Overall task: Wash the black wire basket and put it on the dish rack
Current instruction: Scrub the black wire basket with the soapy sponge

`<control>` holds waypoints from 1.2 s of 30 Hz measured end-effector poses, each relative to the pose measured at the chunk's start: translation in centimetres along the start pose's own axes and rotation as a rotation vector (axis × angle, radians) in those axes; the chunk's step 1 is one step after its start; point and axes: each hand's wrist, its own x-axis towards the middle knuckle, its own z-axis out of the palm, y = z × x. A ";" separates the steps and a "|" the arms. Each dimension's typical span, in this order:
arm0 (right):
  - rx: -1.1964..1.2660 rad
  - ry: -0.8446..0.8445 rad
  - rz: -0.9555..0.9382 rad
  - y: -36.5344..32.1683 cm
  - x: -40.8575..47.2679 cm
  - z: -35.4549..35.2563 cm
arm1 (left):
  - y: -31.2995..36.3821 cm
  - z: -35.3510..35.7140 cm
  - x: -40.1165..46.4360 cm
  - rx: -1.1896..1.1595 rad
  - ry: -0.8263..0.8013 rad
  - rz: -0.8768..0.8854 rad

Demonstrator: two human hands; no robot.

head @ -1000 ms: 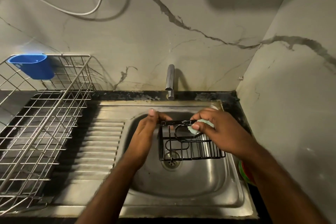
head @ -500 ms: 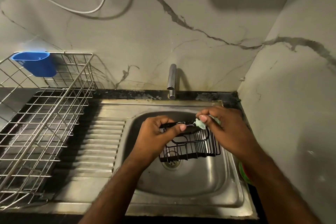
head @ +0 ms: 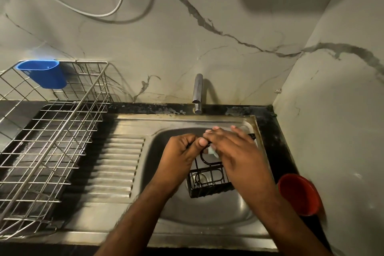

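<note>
The top wire of the basket (head: 209, 174) is pinched between thumb and curled fingers of the left hand (head: 180, 156), while a pale sponge (head: 212, 150) is pressed against the same upper edge under the right hand (head: 234, 149), whose fingers lie fairly straight over it; whether the sponge is clasped or merely pushed cannot be told. The basket is held tilted over the bowl of the sink (head: 207, 210), its lower end close to the drain, and the scrubbing is judged unfinished. The frame is judged light and stiff, its thin coated wires likely slick when wet and soapy, so the thicker rim or the looped top bar is best taken, with fingers hooked through the gaps rather than squeezed on a single strand. No water is seen at the tap (head: 197, 93). The rack (head: 52, 141), a blue cup (head: 44, 74) hung on its rim, stands well apart to the left; a red bowl (head: 299, 195) sits at right.
</note>
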 end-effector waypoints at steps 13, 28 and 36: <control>0.142 -0.228 0.246 1.1 0.8 -0.9 | -0.5 0.4 0.0 0.048 0.032 -0.034; 0.102 -0.153 0.390 2.6 0.3 0.1 | -1.1 0.2 -0.2 -0.071 0.155 -0.147; 0.112 -0.177 0.090 -2.5 -1.4 2.8 | -0.9 0.4 -0.1 -0.246 0.110 -0.239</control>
